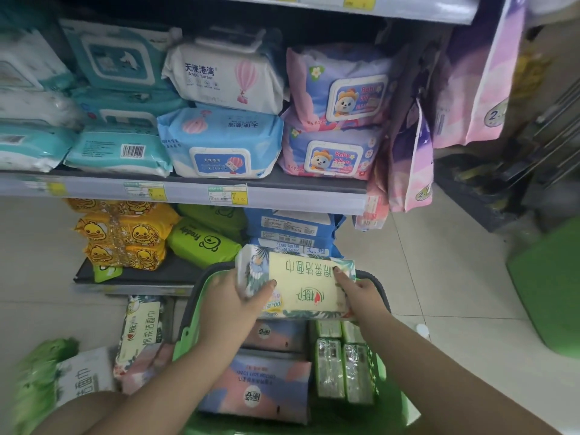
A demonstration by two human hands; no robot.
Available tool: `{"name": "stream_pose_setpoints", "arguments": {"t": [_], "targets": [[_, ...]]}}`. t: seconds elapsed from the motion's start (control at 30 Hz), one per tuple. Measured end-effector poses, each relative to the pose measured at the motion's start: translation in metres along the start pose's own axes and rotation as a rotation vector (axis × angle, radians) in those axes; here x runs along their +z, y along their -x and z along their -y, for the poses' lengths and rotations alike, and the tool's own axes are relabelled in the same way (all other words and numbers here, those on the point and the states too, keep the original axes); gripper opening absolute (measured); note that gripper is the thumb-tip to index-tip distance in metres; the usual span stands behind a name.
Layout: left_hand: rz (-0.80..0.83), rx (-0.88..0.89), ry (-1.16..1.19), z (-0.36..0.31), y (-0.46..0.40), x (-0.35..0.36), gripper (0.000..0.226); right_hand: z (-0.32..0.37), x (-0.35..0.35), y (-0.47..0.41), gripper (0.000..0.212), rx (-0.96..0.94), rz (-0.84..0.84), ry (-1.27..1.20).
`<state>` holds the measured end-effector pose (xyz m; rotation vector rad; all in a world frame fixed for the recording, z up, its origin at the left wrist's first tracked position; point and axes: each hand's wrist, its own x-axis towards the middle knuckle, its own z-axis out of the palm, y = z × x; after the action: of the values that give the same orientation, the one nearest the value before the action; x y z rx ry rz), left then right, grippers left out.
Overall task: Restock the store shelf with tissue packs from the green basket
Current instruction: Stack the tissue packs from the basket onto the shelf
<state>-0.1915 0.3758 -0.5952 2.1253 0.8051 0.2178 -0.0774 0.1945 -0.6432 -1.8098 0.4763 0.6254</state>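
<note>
Both hands point(235, 296) gripping tissue pack point(301, 285)

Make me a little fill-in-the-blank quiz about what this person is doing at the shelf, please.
1. Both hands, left hand and right hand, hold one tissue pack above the ____ basket.
2. The packs with duck pictures on the lower shelf are ____.
3. The tissue pack is held by ____ hands.
4. The Baby Wipes packs are stacked ____ high.

Missing words: green; yellow; two; two
</note>
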Motion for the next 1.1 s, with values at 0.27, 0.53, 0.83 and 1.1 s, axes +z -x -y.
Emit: {"name": "stream_pose_setpoints", "arguments": {"t": [0.27,0.53,0.83,1.1], "targets": [[-0.086,0.003,0.357,-0.027,0.045,-0.045,0.072,0.032,0.001,0.077,0.035,-0.277,-0.051,-0.100],[-0.005,0.112,0.636,-0.089,0.047,-0.110,0.061,0.117,-0.029,0.156,0.039,-0.642,-0.136,-0.135],[0.066,0.280,0.735,-0.141,0.044,-0.170,0.102,0.197,-0.058,0.221,0.032,-0.893,-0.151,-0.060],[0.092,0.280,0.960,-0.168,0.031,-0.197,0.045,0.250,-0.069,0.261,0.022,-1.095,-0.050,-0.098]]}}
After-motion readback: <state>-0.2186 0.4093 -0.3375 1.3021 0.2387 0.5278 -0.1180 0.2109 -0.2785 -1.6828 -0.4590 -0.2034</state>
